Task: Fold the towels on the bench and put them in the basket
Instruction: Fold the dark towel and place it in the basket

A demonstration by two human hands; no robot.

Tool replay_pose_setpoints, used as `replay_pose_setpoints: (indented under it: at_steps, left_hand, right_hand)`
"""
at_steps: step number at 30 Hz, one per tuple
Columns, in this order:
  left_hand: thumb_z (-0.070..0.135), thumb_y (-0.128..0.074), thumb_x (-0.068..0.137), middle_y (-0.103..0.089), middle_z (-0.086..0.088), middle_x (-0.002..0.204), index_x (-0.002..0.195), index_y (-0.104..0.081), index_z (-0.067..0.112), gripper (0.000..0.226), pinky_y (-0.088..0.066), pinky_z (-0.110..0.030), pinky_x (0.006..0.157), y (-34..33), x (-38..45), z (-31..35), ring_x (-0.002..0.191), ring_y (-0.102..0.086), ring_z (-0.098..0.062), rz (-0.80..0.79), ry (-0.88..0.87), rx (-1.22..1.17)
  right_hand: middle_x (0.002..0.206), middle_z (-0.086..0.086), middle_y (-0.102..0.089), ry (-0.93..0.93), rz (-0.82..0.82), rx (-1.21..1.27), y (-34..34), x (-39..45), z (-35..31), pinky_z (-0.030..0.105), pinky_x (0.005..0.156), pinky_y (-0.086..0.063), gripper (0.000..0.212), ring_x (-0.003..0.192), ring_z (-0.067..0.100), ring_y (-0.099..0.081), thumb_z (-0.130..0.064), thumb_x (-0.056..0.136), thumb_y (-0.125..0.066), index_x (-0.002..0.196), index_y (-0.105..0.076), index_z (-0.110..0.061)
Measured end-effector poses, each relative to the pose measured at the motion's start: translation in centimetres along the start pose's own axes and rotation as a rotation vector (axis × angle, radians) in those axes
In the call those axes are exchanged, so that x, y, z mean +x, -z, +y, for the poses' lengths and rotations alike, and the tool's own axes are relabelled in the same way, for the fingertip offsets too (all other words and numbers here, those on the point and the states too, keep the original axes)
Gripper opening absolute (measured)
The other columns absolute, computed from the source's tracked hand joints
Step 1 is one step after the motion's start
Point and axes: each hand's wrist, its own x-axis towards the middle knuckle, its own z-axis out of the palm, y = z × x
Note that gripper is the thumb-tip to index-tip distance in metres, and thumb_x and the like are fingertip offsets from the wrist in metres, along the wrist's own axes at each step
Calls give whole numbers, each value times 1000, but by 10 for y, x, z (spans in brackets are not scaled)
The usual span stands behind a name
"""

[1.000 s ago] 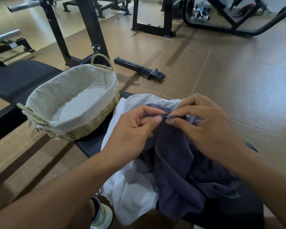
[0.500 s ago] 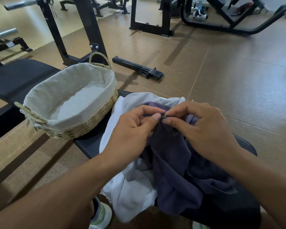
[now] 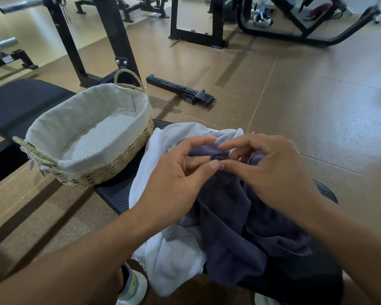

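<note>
Head view, looking down at 2 bare hands meeting over a crumpled heap of cloth on the black padded counter. Left hand and right hand nearly touching at the thumb tips, fingers of both curled inward, pinching a small bunched edge of the purple towel between thumb and forefinger. Purple towel unfolded, draped in loose folds from the pinch down over the near edge of the counter. White towel lying under and to the left of it, also unfolded, one part showing behind the hands, another hanging off the near side. Woven basket with a pale dotted fabric liner standing on the counter just left of the towels, its wall touching or nearly touching the white towel, no towel inside, 2 rope handles at the ends. Light-coloured shoe on the floor below the left forearm, tip of a 2nd at the bottom edge. Brown floor beyond, with a black metal bar lying flat past the basket, and black gym frames standing farther back. Whether the white towel reaches under the basket: cannot tell.
</note>
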Motion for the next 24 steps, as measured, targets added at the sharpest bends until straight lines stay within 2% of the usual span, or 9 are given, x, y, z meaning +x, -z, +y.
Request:
replay_pose_setpoints:
  at_steps: [2, 4, 8, 11, 14, 16, 18, 20, 24]
  left_hand:
    - [4, -62, 96, -80, -3, 97, 129, -56, 20, 37, -55, -25, 90, 1, 0, 0, 99, -75, -15, -4, -8, 1]
    - [0, -66, 93, -80, -3, 101, 129, -55, 23, 44, -56, -30, 94, 2, 0, 1, 102, -75, -17, -14, 1, 9]
    - [-8, -71, 87, -80, 0, 100, 126, -56, 26, 54, -57, -26, 91, 2, -1, 1, 99, -75, -14, 5, 8, 44]
    - [-2, -74, 86, -80, 2, 91, 117, -64, 22, 40, -58, -28, 89, 2, -1, -1, 93, -76, -12, 104, -16, 126]
    - [5, -80, 83, -80, 3, 83, 100, -72, 16, 21, -58, -25, 82, 3, 0, -4, 84, -77, -9, 172, -35, 195]
    - [7, -82, 81, -79, 3, 80, 91, -73, 16, 16, -58, -25, 80, 4, 2, -6, 81, -76, -10, 206, -39, 212]
    - [9, -81, 82, -79, 2, 78, 85, -71, 18, 14, -56, -23, 75, 5, 4, -7, 77, -76, -9, 235, -43, 216]
    - [11, -80, 83, -78, 0, 78, 83, -68, 19, 14, -57, -24, 74, 6, 5, -6, 76, -74, -12, 237, -59, 220]
    - [13, -73, 91, -76, 0, 82, 89, -61, 22, 15, -52, -22, 72, 3, -3, 1, 75, -71, -11, 199, -84, 241]
  right_hand:
    - [82, -22, -70, -2, -5, -16, 0, 0, 1, 31, 82, -51, 21, 78, 5, -67, -44, 73, -83, 93, -77, -41]
    - [82, -21, -69, 0, -8, -25, -1, -1, 1, 34, 83, -51, 16, 78, 4, -65, -46, 75, -79, 90, -77, -41]
    - [78, -19, -66, 11, -1, -54, -2, -2, 2, 37, 86, -47, 14, 84, 7, -61, -50, 75, -74, 80, -74, -37]
    - [93, -21, -62, 30, -41, -122, -3, -2, 4, 34, 91, -44, 12, 99, 4, -54, -50, 82, -68, 83, -68, -38]
    - [112, -20, -62, 91, -165, -277, -4, -3, 6, 38, 101, -40, 27, 117, 9, -49, -60, 91, -48, 91, -61, -36]
    - [117, -16, -63, 124, -212, -336, -5, -5, 7, 37, 107, -35, 36, 125, 11, -45, -61, 92, -41, 96, -61, -32]
    - [118, -15, -63, 131, -211, -347, -4, -7, 6, 34, 113, -30, 33, 132, 11, -42, -59, 92, -42, 97, -59, -31]
    - [117, -12, -66, 167, -155, -349, -2, -7, 5, 37, 117, -26, 27, 133, 13, -43, -55, 92, -47, 94, -59, -31]
    - [107, -7, -69, 283, -34, -400, -1, -9, -3, 41, 119, -27, 21, 127, 19, -52, -44, 89, -63, 91, -66, -24]
